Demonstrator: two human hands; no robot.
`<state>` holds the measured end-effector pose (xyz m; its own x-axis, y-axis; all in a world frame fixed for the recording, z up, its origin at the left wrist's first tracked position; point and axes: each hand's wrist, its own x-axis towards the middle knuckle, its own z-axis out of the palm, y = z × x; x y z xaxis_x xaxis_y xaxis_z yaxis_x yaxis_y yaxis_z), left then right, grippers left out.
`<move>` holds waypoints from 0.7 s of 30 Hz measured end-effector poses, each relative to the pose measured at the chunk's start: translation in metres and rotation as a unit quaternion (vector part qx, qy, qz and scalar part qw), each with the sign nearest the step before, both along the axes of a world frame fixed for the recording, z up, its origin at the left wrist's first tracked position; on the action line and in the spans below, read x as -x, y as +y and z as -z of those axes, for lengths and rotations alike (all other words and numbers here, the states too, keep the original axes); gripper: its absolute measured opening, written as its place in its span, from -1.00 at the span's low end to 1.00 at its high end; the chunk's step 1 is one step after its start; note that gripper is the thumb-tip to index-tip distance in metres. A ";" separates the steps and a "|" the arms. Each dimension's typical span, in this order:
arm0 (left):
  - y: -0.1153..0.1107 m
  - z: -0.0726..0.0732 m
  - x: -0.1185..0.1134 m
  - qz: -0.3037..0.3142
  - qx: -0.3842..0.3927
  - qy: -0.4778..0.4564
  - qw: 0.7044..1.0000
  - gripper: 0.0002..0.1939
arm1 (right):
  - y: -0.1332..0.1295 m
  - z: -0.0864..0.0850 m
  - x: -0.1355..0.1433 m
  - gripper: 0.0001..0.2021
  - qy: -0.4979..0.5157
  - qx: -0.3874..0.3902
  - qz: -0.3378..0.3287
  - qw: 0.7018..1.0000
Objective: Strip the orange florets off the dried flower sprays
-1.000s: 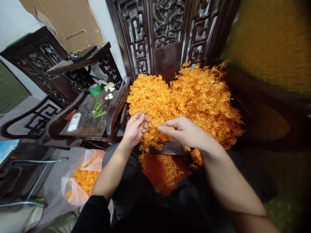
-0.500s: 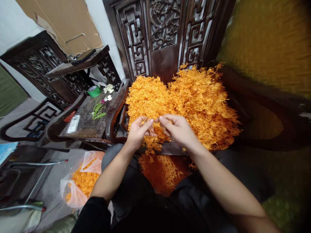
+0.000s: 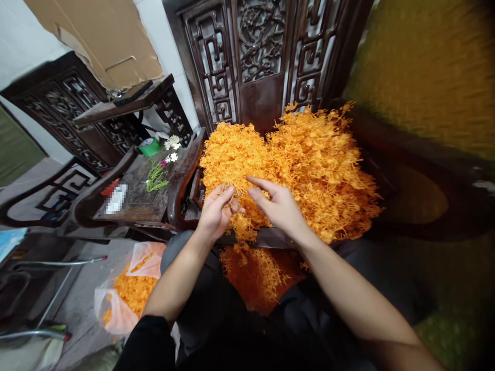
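My left hand (image 3: 217,212) is pinched shut on a thin orange branching sprig (image 3: 227,188), largely hidden by the fingers. To its right, my right hand (image 3: 280,206) has thumb and index finger stretched apart, with nothing visible between them. Both hands are above the front of two big heaps on a dark wooden chair. The left heap (image 3: 235,152) looks dense and short. Longer, stringy branches make up the right heap (image 3: 325,170). A clump of orange pieces (image 3: 243,226) hangs over the seat's front edge below my hands.
A second wooden chair (image 3: 131,206) at left carries green tape (image 3: 149,146), white flowers (image 3: 172,142) and green stems (image 3: 157,176). On the floor lies a plastic bag (image 3: 116,322) of orange pieces. More orange branches (image 3: 270,278) are between my knees. A carved chair back (image 3: 261,98) stands behind the heaps.
My hands were together at the fingertips and have come apart. The left moved slightly left with the sprig, and the right hand's fingers have spread.
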<state>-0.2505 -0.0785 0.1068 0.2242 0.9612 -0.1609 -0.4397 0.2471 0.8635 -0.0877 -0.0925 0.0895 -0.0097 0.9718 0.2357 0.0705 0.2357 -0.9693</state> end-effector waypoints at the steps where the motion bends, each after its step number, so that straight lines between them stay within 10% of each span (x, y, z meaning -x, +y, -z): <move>1: 0.000 0.001 0.000 0.008 -0.002 0.002 1.000 -0.58 | 0.001 0.001 0.002 -0.49 -0.031 -0.012 0.018 0.999; 7: -0.005 0.006 0.003 0.080 -0.051 0.077 0.992 -0.43 | 0.001 0.001 0.005 -0.77 -0.076 -0.118 0.066 0.988; 14: -0.009 0.004 0.000 0.020 -0.076 0.126 0.989 -0.52 | 0.006 0.011 0.001 -0.80 -0.244 -0.261 0.138 0.924; 18: -0.009 -0.003 0.005 0.021 -0.048 0.063 0.997 -0.58 | 0.036 0.035 -0.026 -0.75 -0.319 -0.182 0.218 0.904; 21: -0.005 -0.004 0.011 0.015 -0.043 0.022 0.999 -0.63 | 0.047 0.038 -0.047 -0.80 -0.178 -0.042 0.240 0.953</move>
